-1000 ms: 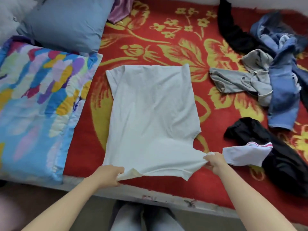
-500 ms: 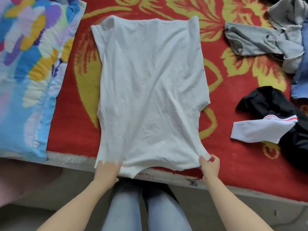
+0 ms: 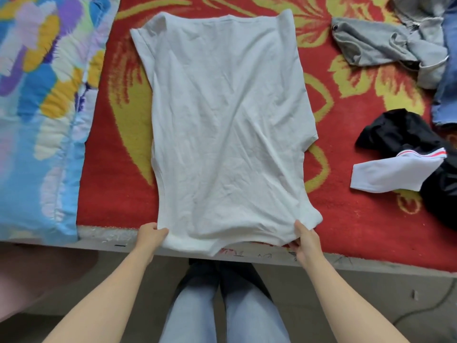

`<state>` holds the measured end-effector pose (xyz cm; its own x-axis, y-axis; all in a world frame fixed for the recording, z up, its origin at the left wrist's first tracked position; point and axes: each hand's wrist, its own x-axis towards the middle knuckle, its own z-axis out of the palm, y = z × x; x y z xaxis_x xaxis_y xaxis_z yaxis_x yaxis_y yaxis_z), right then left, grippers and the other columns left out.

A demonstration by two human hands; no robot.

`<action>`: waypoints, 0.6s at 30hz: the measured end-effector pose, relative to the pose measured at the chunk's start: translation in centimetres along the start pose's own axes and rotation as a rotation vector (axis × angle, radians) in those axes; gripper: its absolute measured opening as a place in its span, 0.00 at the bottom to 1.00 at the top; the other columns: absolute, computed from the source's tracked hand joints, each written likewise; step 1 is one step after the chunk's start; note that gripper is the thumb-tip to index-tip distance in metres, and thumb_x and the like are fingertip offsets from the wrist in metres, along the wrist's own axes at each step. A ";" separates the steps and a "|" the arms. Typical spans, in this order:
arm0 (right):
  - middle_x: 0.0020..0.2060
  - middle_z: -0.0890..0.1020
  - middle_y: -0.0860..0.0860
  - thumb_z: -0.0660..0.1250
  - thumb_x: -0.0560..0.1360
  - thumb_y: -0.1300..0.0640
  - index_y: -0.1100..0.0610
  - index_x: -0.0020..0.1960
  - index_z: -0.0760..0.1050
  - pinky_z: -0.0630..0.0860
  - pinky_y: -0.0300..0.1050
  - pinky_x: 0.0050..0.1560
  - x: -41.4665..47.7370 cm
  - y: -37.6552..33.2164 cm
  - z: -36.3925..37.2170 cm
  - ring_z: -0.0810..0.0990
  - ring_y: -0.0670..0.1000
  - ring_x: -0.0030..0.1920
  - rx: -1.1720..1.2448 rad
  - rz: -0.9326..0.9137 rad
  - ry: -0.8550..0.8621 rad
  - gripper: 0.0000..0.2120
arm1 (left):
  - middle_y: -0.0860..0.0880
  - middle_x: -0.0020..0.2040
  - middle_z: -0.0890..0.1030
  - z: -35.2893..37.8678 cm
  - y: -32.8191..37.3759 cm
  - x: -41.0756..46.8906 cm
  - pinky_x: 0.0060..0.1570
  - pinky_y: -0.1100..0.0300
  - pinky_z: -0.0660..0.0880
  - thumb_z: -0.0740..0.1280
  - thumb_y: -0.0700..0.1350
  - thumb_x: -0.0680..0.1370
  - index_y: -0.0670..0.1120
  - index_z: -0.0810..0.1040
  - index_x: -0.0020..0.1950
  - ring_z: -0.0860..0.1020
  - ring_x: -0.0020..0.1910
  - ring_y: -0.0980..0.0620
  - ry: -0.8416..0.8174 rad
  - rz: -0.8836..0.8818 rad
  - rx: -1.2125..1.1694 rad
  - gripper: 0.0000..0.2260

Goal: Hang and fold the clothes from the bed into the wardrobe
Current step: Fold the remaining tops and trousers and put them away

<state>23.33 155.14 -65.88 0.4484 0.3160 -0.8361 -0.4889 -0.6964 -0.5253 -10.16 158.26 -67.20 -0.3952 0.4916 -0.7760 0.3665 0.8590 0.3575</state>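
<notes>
We are at the folding step: the white cotton T-shirt [image 3: 227,120] lies flat on the red-and-yellow floral bed cover [image 3: 118,189], its near end at the bed's edge. Our left hand [image 3: 150,235] and right hand [image 3: 305,240] each pinch a near corner. Next, we judge, both corners should lift together and travel evenly to the far end.

Soft, even light fills the view, bright without glare. The shirt [image 3: 227,125] carries only faint crease shadows. The wide lens bows the near edge of the bed [image 3: 371,262]. The quilt [image 3: 37,134] at the left edge looks smeared; the floor [image 3: 371,308] below is dimmer.
</notes>
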 end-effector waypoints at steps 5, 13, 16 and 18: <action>0.49 0.78 0.52 0.60 0.78 0.64 0.56 0.58 0.70 0.75 0.46 0.45 -2.7 -1.7 -0.2 0.77 0.49 0.44 0.052 -0.263 0.144 0.09 | 0.47 0.33 0.64 -3.2 0.5 -2.2 0.35 0.56 0.57 0.64 0.41 0.74 0.45 0.64 0.34 0.64 0.35 0.50 -0.129 0.117 -0.212 0.12; 0.33 0.72 0.56 0.63 0.75 0.69 0.66 0.54 0.72 0.65 0.32 0.17 -3.7 4.7 -3.6 0.69 0.51 0.28 -0.167 -0.024 0.204 0.08 | 0.44 0.33 0.71 -4.8 -6.4 -5.0 0.29 0.61 0.63 0.61 0.35 0.79 0.42 0.69 0.38 0.68 0.31 0.50 -0.134 -0.097 -0.364 0.10; 0.31 0.72 0.55 0.63 0.75 0.69 0.62 0.47 0.72 0.65 0.31 0.17 -4.7 5.4 -5.0 0.68 0.51 0.27 -0.201 0.018 0.128 0.04 | 0.44 0.36 0.75 -4.2 -9.1 -6.1 0.28 0.60 0.66 0.62 0.35 0.79 0.39 0.75 0.45 0.70 0.32 0.49 -0.183 -0.151 -0.349 0.04; 0.32 0.74 0.53 0.64 0.75 0.67 0.60 0.48 0.73 0.68 0.33 0.19 -5.2 5.7 -6.1 0.71 0.52 0.27 -0.215 0.034 0.092 0.04 | 0.44 0.39 0.78 -4.0 -10.1 -7.0 0.25 0.64 0.71 0.62 0.35 0.79 0.40 0.76 0.47 0.73 0.34 0.50 -0.193 -0.185 -0.445 0.04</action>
<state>22.75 145.56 -63.56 0.5052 0.2369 -0.8299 -0.3387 -0.8300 -0.4431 -14.43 146.65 -63.31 -0.2415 0.3265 -0.9138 -0.1051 0.9273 0.3591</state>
